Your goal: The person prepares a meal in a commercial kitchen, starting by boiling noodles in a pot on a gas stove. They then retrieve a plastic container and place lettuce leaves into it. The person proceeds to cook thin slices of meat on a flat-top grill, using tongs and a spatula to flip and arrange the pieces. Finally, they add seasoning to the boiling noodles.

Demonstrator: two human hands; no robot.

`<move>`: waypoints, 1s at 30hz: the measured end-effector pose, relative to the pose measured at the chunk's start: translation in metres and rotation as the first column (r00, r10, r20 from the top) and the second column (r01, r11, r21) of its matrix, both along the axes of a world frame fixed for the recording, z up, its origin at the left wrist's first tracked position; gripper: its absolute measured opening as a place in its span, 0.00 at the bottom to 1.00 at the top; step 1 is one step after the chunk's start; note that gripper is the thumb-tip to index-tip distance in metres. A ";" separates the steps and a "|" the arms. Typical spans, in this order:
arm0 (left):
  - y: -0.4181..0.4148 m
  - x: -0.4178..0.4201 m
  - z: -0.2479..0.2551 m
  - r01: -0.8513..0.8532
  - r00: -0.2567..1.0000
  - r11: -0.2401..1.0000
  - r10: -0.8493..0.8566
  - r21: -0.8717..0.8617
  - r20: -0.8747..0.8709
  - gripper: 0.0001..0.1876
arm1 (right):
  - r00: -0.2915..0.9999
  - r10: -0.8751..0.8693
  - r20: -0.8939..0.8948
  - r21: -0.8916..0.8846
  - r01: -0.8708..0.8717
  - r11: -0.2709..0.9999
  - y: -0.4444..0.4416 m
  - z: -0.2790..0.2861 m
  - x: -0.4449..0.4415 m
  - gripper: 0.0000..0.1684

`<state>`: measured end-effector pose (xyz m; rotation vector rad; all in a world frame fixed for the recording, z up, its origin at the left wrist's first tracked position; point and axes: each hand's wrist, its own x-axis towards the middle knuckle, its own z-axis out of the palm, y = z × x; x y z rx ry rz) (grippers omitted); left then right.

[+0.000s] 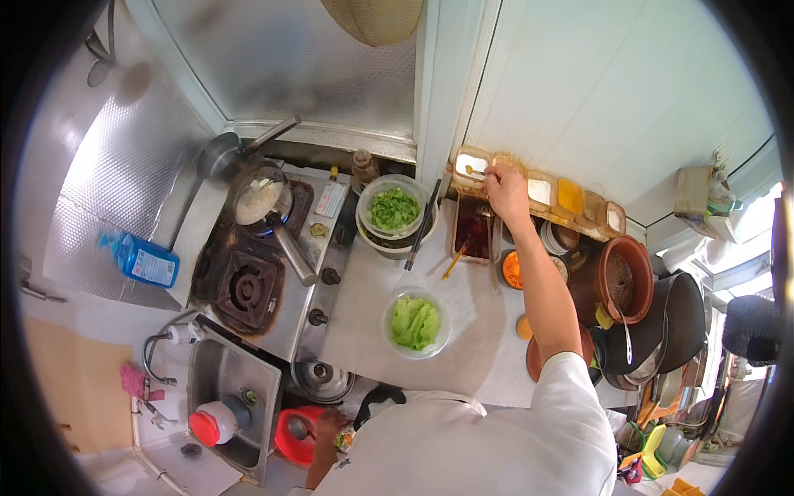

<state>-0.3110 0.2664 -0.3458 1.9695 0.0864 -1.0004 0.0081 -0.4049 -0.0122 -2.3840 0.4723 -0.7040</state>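
Observation:
My right hand (pixel 507 186) pinches the handle of a small spoon (pixel 476 171), its bowl over white powder (pixel 470 166) in the first box of a seasoning rack (pixel 561 217). My left hand (pixel 330 423) hangs low beside a red basin (pixel 289 434) with a ladle (pixel 300 428) in it; its fingers are too dark to make out. Below the rack, a rectangular container (pixel 474 229) holds dark red liquid. On the worktop, a clear bowl (pixel 448 338) holds lettuce leaves (pixel 415 323). Chopped greens (pixel 393 209) fill another clear bowl (pixel 367 228).
A pan (pixel 242 214) with pale food sits over a blue flame, its handle (pixel 294 254) toward the worktop. Black chopsticks (pixel 423 226) lean on a pot rim. A clay pot (pixel 611 273) and a black wok (pixel 682 322) stand right. The sink (pixel 260 384) is lower left.

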 end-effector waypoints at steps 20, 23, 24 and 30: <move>0.010 -0.003 0.016 0.626 0.592 0.629 -0.768 0.461 0.243 0.17 | 0.984 -0.155 0.090 0.950 -0.038 0.310 0.002 0.001 -0.021 0.11; 0.027 -0.010 0.000 0.430 0.873 0.900 -0.434 0.070 0.224 0.11 | 0.982 -0.168 0.088 0.941 -0.026 0.337 -0.004 0.009 -0.027 0.11; 0.034 -0.023 -0.011 0.307 0.931 0.950 -0.287 -0.061 0.225 0.10 | 0.985 -0.145 0.096 0.938 -0.040 0.345 0.004 0.015 -0.020 0.11; 0.016 -0.023 -0.001 0.559 0.532 0.754 -0.646 0.346 0.548 0.10 | 0.987 -0.120 0.107 0.911 -0.049 0.409 -0.001 0.025 -0.015 0.11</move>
